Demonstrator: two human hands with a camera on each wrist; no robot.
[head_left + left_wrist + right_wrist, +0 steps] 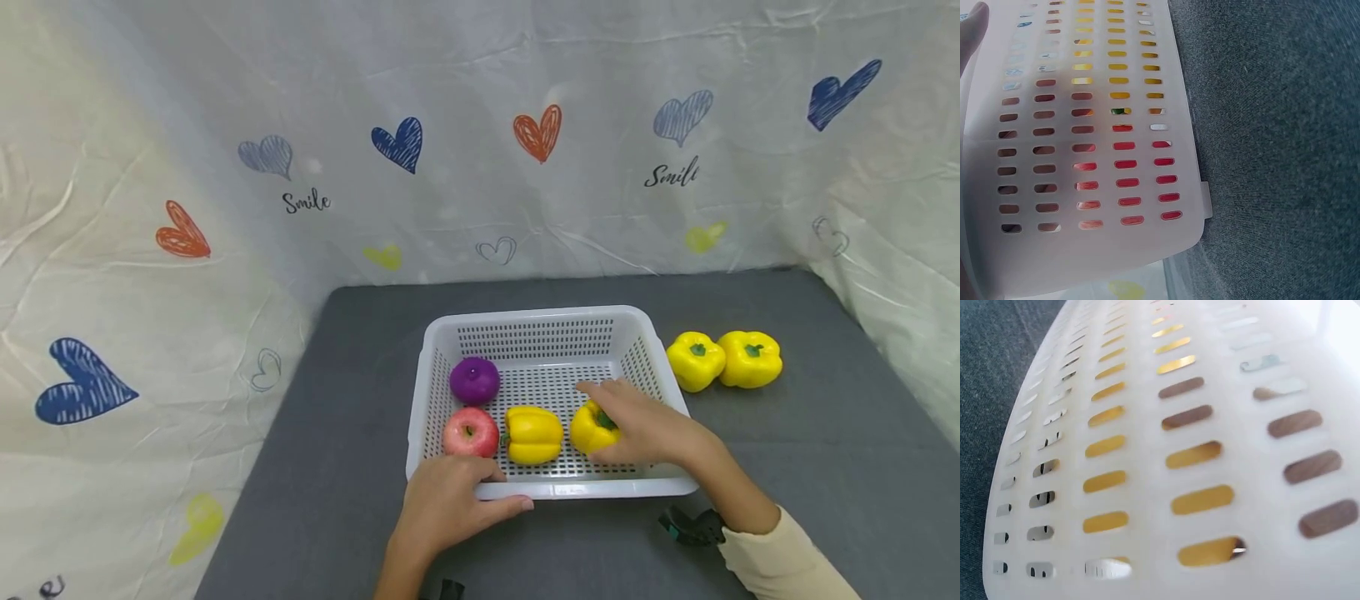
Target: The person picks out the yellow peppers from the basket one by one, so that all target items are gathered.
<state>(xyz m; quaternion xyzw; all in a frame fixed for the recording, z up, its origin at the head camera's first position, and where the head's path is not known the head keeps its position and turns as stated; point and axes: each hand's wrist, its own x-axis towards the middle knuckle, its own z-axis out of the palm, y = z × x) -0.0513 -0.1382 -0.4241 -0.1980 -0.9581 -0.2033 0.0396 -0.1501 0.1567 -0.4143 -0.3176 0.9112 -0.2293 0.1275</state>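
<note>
A white slotted plastic basket (592,489) sits on the grey table. My left hand (442,500) grips its front rim near the left corner, fingers over the inside and thumb outside. Inside the basket's right half, my right hand (645,425) holds a yellow bell pepper (587,429), thumb on the near side and fingers over the far side. Left of it lies another yellow bell pepper (534,435) on its side. A red apple (470,432) and a round purple fruit or vegetable (475,381) line the left side. Both wrist views face the basket's slotted wall (1104,256), with yellow and red showing through.
Two more yellow bell peppers, one nearer the basket (696,362) and one farther right (750,359), stand side by side on the table beyond the basket's right wall. A white sheet (465,200) printed with hearts hangs behind and to the sides of the grey table (345,433).
</note>
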